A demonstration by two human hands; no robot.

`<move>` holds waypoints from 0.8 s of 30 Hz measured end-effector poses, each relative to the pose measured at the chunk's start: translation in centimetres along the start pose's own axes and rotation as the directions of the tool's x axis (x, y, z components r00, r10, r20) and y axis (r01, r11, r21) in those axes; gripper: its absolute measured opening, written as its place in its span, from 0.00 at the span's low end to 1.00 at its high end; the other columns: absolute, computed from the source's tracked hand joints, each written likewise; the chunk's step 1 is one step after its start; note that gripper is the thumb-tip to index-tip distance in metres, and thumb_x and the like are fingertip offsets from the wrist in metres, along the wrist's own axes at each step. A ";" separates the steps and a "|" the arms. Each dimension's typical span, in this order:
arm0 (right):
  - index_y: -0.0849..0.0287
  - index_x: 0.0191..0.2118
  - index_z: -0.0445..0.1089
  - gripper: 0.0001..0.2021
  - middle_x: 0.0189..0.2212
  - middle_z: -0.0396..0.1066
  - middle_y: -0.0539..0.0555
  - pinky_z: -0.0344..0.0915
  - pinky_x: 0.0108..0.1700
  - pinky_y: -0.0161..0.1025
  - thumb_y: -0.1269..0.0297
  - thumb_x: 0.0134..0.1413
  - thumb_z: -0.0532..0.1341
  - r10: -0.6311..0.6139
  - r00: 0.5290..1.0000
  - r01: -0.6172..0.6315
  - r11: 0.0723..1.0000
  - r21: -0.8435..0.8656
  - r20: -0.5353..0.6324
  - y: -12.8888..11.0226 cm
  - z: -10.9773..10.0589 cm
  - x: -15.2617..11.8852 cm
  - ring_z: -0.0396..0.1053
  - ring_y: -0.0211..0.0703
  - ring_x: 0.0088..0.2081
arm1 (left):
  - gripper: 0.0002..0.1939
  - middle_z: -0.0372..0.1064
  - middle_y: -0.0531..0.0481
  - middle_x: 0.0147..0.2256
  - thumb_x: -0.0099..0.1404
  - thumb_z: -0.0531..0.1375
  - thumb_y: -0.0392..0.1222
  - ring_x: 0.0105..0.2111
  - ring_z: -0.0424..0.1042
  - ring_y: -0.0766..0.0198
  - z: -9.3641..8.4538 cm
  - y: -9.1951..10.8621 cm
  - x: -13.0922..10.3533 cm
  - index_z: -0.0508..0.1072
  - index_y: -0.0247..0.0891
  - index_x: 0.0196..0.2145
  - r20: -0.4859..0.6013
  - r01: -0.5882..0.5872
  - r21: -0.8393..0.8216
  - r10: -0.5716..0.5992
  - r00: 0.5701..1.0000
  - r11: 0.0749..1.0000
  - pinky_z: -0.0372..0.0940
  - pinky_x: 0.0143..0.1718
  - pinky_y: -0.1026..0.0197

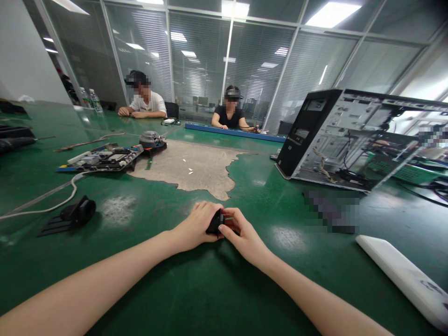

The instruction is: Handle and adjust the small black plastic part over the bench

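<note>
Between my two hands is a small black part (214, 224), partly covered by fingers; its exact kind does not show. My left hand (199, 224) wraps around it from the left, fingers over the top and thumb below. From the right, my right hand (245, 233) pinches its edge with thumb and fingertips. Both hands are low over the green tabletop (196, 289). To the left lies a black plastic piece (75, 212) with a round ring and flat slats.
A circuit board (105, 157) and a round fan-like cooler (152, 139) sit at back left, beside a bare worn patch (196, 163). An opened computer case (336, 140) stands right. A white bar-shaped object (402, 275) lies at front right. Two people sit across the table.
</note>
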State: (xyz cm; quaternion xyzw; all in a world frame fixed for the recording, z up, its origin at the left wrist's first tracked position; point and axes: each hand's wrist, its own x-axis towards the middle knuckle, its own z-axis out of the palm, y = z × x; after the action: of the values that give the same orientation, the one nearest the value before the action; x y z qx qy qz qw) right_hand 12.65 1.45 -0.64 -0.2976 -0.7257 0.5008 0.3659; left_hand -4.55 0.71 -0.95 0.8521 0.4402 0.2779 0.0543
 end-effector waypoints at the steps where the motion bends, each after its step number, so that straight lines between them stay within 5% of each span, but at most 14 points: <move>1: 0.55 0.43 0.57 0.11 0.39 0.64 0.52 0.66 0.43 0.41 0.65 0.53 0.56 0.002 1.000 -0.002 1.000 -0.002 0.017 0.0 0.0 0.0 0.67 0.39 0.40 | 0.27 0.62 0.48 0.42 0.50 0.61 0.40 0.40 0.61 0.55 0.0 0.0 0.0 0.55 0.41 0.46 -0.001 -0.002 0.000 0.002 1.000 1.000 0.53 0.43 0.54; 12: 0.54 0.39 0.57 0.08 0.34 0.64 0.49 0.66 0.40 0.39 0.63 0.53 0.56 -0.017 1.000 0.017 1.000 0.013 0.013 0.1 -0.1 0.0 0.67 0.37 0.36 | 0.27 0.62 0.48 0.42 0.51 0.62 0.40 0.40 0.60 0.56 0.0 0.0 -0.1 0.54 0.40 0.46 -0.010 -0.012 0.013 0.012 1.000 1.000 0.53 0.42 0.54; 24: 0.55 0.42 0.57 0.11 0.38 0.64 0.51 0.63 0.47 0.41 0.66 0.52 0.58 -0.042 0.997 0.042 0.999 0.005 0.061 -0.2 -0.1 -0.2 0.66 0.39 0.43 | 0.28 0.62 0.49 0.42 0.49 0.61 0.36 0.40 0.60 0.56 0.0 -0.1 -0.1 0.55 0.40 0.46 -0.003 -0.008 0.015 0.008 1.000 1.000 0.53 0.42 0.54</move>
State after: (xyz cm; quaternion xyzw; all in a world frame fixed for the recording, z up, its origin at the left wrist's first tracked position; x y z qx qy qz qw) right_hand 12.84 1.24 -0.44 -0.2660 -0.7417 0.5033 0.3547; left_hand -4.61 0.69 -1.02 0.8537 0.4390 0.2761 0.0459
